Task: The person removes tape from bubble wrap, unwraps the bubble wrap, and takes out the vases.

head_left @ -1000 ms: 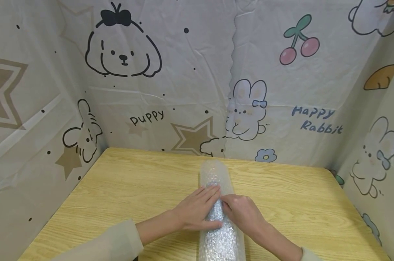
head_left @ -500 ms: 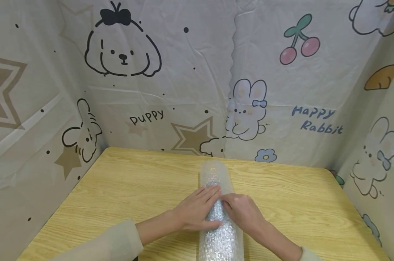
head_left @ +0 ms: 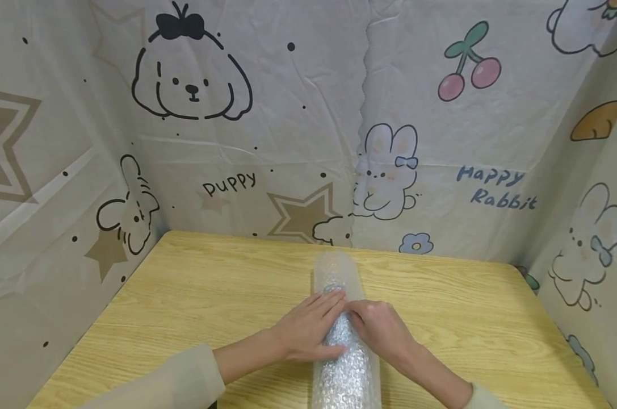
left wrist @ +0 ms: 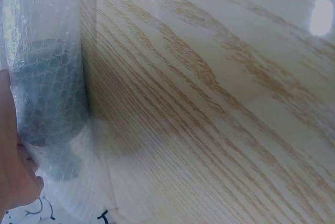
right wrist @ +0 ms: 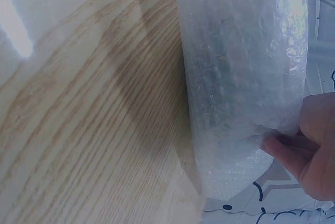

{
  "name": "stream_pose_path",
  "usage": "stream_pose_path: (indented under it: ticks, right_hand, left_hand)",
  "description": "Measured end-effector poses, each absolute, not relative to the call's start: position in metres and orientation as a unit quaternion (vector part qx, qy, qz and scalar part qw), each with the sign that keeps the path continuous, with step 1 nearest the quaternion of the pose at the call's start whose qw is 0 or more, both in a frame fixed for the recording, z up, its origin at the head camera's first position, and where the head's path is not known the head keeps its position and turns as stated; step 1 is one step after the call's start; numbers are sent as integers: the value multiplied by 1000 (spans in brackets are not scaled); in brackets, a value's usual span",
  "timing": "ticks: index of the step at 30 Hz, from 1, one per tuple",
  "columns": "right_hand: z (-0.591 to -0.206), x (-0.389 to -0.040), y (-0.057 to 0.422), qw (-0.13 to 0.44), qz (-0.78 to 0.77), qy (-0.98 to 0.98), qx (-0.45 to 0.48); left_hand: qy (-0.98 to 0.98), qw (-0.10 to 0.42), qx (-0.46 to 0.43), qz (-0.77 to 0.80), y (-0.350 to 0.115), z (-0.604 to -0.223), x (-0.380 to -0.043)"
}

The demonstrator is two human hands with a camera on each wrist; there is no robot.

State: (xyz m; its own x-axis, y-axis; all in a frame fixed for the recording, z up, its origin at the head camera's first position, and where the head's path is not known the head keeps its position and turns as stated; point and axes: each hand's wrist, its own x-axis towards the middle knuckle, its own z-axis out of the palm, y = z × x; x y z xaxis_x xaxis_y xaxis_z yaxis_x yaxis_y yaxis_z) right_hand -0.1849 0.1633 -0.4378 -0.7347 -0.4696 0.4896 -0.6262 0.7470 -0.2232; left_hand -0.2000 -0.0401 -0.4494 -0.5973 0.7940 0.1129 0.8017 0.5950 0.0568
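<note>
A long roll of clear bubble wrap (head_left: 345, 382) lies on the table, pointing away from the person. Through its layers the left wrist view shows a greenish-grey object (left wrist: 52, 85), blurred by the bubbles. The left hand (head_left: 308, 328) rests on top of the roll, its fingers straight and its thumb spread towards the near end. Beside those fingertips, on the roll's right side, the right hand (head_left: 382, 330) has its fingers curled. In the right wrist view its thumb and fingers (right wrist: 285, 153) pinch the bubble wrap, which puckers there.
The wood-grain table (head_left: 211, 289) extends on both sides of the roll. Its back edge meets a cloth backdrop (head_left: 308, 136) printed with puppies, rabbits and stars, which also stands at the left and right sides.
The loose right side of the bubble wrap has drawn in slightly at the near end. The right hand has shifted very slightly; the left hand stays in place.
</note>
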Motion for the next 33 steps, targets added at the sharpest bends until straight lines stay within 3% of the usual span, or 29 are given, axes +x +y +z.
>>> stream_pose_path:
  ticks: [15, 33]
  right_hand:
    - [-432, -188, 165, 171, 192, -925, 279]
    - [-436, -190, 166, 179, 197, -918, 293]
  left_hand:
    - [-890, 43, -452, -45, -38, -448, -200]
    - [-892, 35, -449, -43, -37, -447, -199]
